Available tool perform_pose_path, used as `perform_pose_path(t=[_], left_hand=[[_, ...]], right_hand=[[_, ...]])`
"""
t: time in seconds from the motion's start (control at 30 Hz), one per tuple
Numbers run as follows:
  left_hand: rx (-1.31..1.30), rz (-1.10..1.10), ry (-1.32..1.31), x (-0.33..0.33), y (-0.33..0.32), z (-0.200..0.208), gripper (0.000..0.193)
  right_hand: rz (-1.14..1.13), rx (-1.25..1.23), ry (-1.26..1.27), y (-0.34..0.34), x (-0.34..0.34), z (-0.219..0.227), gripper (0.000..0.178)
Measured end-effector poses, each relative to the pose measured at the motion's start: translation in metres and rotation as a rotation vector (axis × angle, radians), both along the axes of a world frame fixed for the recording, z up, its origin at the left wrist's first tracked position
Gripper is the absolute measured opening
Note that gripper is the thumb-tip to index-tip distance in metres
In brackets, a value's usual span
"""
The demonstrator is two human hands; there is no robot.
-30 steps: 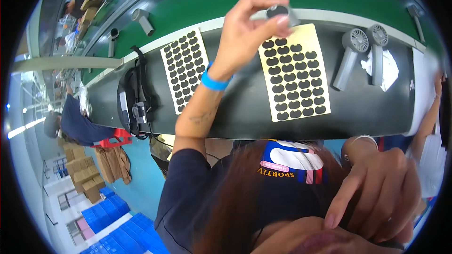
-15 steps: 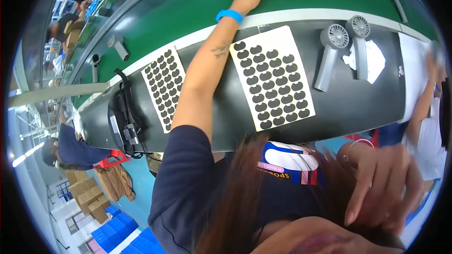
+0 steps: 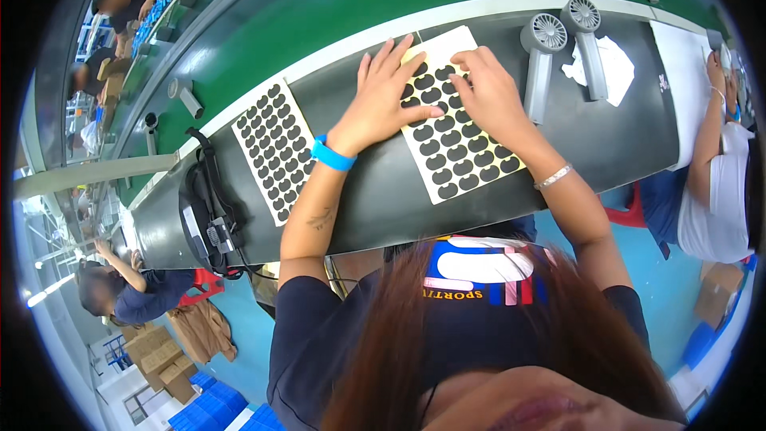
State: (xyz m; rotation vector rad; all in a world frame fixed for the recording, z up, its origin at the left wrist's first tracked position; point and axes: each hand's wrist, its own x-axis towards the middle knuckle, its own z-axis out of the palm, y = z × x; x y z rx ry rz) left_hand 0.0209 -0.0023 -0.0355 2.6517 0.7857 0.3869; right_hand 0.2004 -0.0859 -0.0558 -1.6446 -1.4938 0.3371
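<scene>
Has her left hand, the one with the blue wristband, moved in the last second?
Yes. The left hand has come back from the green conveyor belt toward the person and now lies flat on the sheet of dark pads, beside the right hand.

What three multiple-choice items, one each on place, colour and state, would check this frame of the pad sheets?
1. Where do both hands rest?
A. on the sheet of dark pads nearer the two grey fans
B. on the green belt
C. on the black cables

2. What colour is the band on the left wrist?
A. red
B. blue
C. white

3. How does the left hand lie?
A. closed in a fist
B. flat, fingers spread
C. lifted off the table

A: left hand and right hand lie on the right sheet beside the fans.
B: the wristband is blue.
B: its fingers are spread flat.
</scene>
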Motion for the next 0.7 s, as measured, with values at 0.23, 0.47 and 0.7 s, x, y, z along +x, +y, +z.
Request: perform_pose_path(t=[0.23,0.47,0.7], left_hand=[[-0.033,0.027,0.018,-0.007,-0.014,-0.018,0.098],[0.011,0.058,0.086,-0.005,-0.022,-0.019,0.098],[0.194,-0.109,-0.163,0.048,-0.028,0.010,0.059]], right_hand=[[-0.048,0.012,-0.090,0.005,-0.007,-0.008,0.015],[-0.025,-0.032,-0.062,-0.011,-0.005,0.008,0.003],[0.322,-0.171,0.460,-0.098,0.017,0.065,0.005]])
